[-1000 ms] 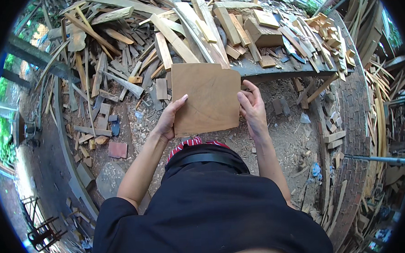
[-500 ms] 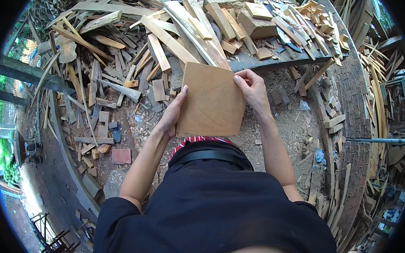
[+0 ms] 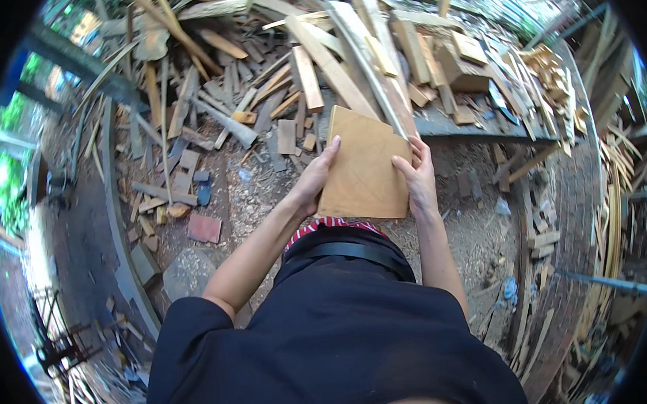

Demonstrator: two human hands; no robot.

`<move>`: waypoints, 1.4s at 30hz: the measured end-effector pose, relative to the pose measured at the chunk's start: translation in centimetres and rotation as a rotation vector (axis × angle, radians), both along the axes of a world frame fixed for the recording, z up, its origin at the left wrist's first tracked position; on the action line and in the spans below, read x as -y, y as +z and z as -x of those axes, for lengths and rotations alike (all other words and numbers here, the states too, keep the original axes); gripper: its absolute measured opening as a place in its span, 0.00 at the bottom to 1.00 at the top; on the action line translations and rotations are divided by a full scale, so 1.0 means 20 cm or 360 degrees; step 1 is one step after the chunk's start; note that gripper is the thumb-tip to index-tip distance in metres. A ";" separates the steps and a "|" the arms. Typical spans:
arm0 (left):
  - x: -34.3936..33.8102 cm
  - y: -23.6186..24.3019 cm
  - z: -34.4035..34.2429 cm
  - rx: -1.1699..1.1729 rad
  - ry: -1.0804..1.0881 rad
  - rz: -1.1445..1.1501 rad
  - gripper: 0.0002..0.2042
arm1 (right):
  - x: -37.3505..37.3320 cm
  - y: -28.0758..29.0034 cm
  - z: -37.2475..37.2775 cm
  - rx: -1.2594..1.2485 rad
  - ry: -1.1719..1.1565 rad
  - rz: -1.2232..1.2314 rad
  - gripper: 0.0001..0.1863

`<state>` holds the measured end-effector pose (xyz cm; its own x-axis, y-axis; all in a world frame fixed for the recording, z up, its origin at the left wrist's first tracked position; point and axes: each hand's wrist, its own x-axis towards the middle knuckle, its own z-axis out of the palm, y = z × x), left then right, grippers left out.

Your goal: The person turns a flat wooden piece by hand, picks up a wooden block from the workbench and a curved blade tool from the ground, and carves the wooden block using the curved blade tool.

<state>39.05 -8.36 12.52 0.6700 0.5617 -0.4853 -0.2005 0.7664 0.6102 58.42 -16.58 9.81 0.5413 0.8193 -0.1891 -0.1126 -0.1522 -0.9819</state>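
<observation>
Littered ground (image 3: 475, 241), brown board (image 3: 362, 171) between left hand (image 3: 313, 186) and right hand (image 3: 420, 184), grasping fingers (image 3: 421, 151) partly hidden

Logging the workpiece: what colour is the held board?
Tan; the board shows best in the head view.

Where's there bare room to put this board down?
The wooden board might fit on the grey slab between the reddish square and your left forearm. Right of your right forearm, shaving-strewn ground lies fairly open in front of the bench, which is crowded with planks.
</observation>
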 end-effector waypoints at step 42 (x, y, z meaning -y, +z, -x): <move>0.21 0.06 -0.18 -0.0179 -0.0075 -0.0245 0.25 | -0.17 0.09 -0.36 0.0601 0.0328 0.0170 0.14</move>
<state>42.67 -12.52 13.72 0.6436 0.6043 -0.4697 -0.0905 0.6694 0.7374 65.67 -13.21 11.62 0.4160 0.9040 -0.0988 0.2942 -0.2366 -0.9260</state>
